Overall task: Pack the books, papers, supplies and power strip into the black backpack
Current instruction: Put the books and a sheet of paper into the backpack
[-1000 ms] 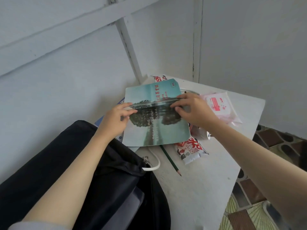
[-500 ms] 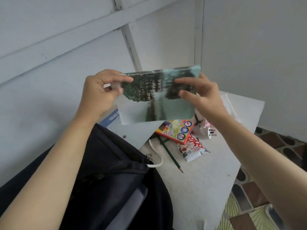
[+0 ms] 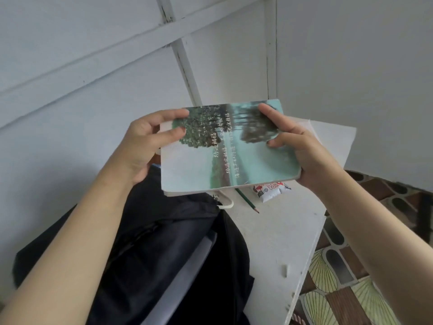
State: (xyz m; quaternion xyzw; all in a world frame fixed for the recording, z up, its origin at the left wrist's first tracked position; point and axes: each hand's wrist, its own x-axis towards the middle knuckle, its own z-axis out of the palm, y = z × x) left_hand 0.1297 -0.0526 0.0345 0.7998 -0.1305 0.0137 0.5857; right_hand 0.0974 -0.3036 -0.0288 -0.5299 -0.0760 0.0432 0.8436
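Observation:
I hold a teal book [image 3: 225, 158] with trees on its cover flat in the air, above the table's far end. My left hand [image 3: 150, 141] grips its left edge and my right hand [image 3: 302, 146] grips its right edge. Below it the black backpack [image 3: 164, 242] lies open on the table's left side, with white papers [image 3: 194, 261] showing inside. A green pencil [image 3: 247, 200], a red-and-white snack packet [image 3: 271, 190] and a loop of white cord [image 3: 226, 205] lie on the table under the book. Other supplies are hidden behind the book.
The white table [image 3: 281, 242] stands in a corner of white panelled walls. Its right edge drops to a patterned tile floor [image 3: 351, 277]. A small white scrap [image 3: 284, 270] lies on the table near me. White paper [image 3: 328, 137] sticks out behind my right hand.
The book was lifted off the pile on the table, tilted up, and is now held flatter and closer to me above the backpack's far end.

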